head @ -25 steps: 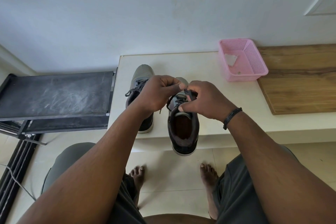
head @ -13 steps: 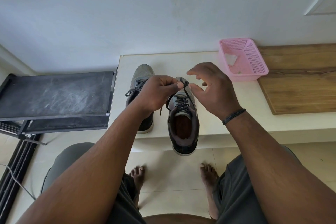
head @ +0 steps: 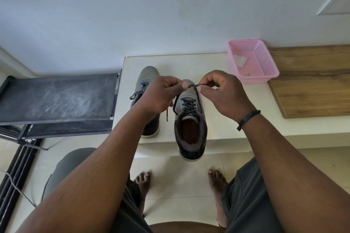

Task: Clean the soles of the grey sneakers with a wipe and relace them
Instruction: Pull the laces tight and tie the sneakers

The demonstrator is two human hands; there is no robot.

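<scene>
Two grey sneakers stand side by side on a white ledge (head: 217,66), toes toward the wall. The right sneaker (head: 190,130) hangs its heel over the ledge's front edge and has dark laces crossed up its tongue. My left hand (head: 162,94) and my right hand (head: 221,94) hover above its toe, each pinching the dark lace (head: 197,86) stretched between them. The left sneaker (head: 148,79) is partly hidden behind my left hand and forearm, and one of its lace ends hangs loose. A white wipe (head: 240,60) lies in the pink basket.
The pink mesh basket (head: 265,66) sits at the ledge's back right, beside a wooden board (head: 312,81). A black metal rack (head: 56,98) stands to the left of the ledge. My bare feet rest on the tiled floor (head: 180,185) below.
My right hand, which had let go and opened above the shoe, has closed again on the lace. Both hands have lifted the lace up over the toe.
</scene>
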